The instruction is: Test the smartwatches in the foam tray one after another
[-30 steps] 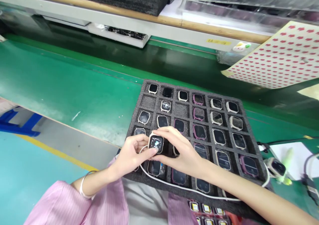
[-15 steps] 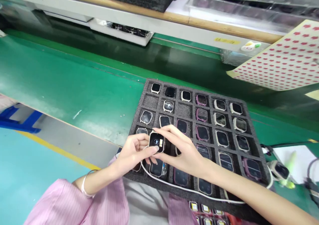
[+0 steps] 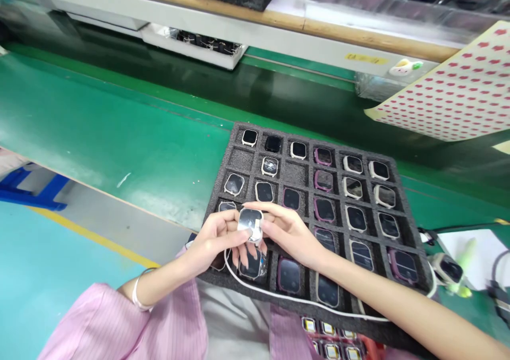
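Note:
A smartwatch case (image 3: 249,222) without a strap is held above the front left of a dark grey foam tray (image 3: 295,175). My left hand (image 3: 217,241) grips its left side, with the thumb on the lower screen. From the right, my right hand (image 3: 290,232) holds the same watch, fingers along its top edge and thumb at its right side. The screen shines with glare, and a small pale label sits on it. A white cable (image 3: 287,298) runs from near the left hand along the tray's front. Several watch cases, silver, black and purple, lie in the compartments.
Another watch (image 3: 448,268) and white paper (image 3: 470,254) lie right of the tray on the green bench (image 3: 119,131). A sheet with red marks (image 3: 450,94) hangs from the shelf edge (image 3: 326,36). Below the tray's front sits a red container of small watch parts (image 3: 330,329).
The watch has tilted, so its screen reflects light instead of showing a lit dial. My right thumb has shifted up to the watch's right side.

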`<state>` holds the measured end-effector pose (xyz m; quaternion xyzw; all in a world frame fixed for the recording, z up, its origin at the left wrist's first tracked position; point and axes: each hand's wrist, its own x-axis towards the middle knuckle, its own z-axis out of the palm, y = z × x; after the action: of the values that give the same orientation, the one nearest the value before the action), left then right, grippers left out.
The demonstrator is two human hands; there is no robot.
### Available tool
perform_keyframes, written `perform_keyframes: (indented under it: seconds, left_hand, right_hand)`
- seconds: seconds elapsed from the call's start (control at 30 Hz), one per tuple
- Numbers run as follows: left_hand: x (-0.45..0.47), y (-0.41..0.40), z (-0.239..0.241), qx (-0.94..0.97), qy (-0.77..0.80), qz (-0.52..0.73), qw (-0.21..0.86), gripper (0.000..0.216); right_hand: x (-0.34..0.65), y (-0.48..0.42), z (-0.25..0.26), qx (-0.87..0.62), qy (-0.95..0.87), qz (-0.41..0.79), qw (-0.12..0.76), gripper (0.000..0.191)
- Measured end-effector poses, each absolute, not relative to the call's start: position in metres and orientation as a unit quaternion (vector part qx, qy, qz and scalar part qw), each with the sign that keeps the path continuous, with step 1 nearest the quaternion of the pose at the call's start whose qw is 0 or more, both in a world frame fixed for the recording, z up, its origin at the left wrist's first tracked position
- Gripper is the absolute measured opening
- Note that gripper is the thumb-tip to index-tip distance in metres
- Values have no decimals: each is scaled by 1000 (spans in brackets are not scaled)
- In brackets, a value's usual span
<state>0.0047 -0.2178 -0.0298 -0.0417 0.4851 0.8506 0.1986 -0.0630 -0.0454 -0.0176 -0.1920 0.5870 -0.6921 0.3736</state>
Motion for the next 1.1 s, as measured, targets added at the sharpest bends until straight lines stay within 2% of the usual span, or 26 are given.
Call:
perform_keyframes:
  seconds: [0.27,0.5,0.67,1.1]
  left_hand:
    - [6,-218,-31,-23,485,849,206,25]
    - [8,-218,-28,-13,514,833,205,26]
    - [10,-217,-26,-30,550,811,199,24]
    - [0,-218,-31,-70,432,861,259,29]
  right_hand:
    - [-61,-45,-27,-163,543,-730,382,39]
    - [-63,-39,-26,-224,525,-715,403,41]
    - [-59,-36,-18,-259,551,-686,399,50]
    - [-48,-51,-8,-59,552,-703,445,46]
